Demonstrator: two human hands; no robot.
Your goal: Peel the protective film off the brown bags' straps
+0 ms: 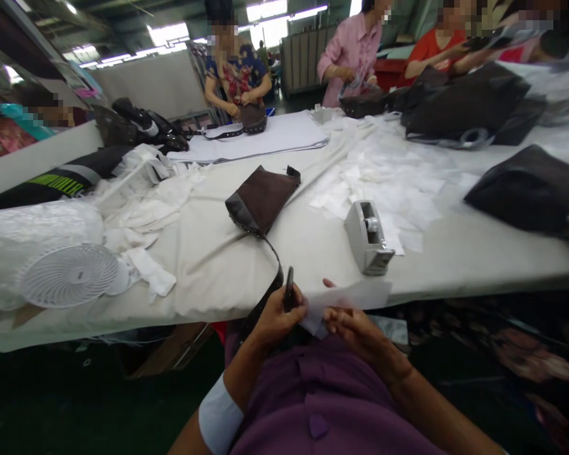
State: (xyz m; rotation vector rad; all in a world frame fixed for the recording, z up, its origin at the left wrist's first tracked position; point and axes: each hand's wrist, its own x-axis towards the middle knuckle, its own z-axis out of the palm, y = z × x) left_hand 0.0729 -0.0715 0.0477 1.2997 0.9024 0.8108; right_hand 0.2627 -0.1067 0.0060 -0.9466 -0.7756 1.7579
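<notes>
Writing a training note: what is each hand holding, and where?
The left hand pinches the tip of a dark leather strap; the right hand grips the near edge of a white paper sheet.

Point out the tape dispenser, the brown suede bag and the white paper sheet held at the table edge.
Gray tape dispenser (366, 239), head view, on its body beside the roll.
Brown suede bag (262, 199), head view, on its suede panel.
White paper sheet (351, 298), head view, on its middle.

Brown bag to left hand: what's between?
Its dark strap runs from the brown bag to the left hand, over the table edge, in the head view.
</notes>
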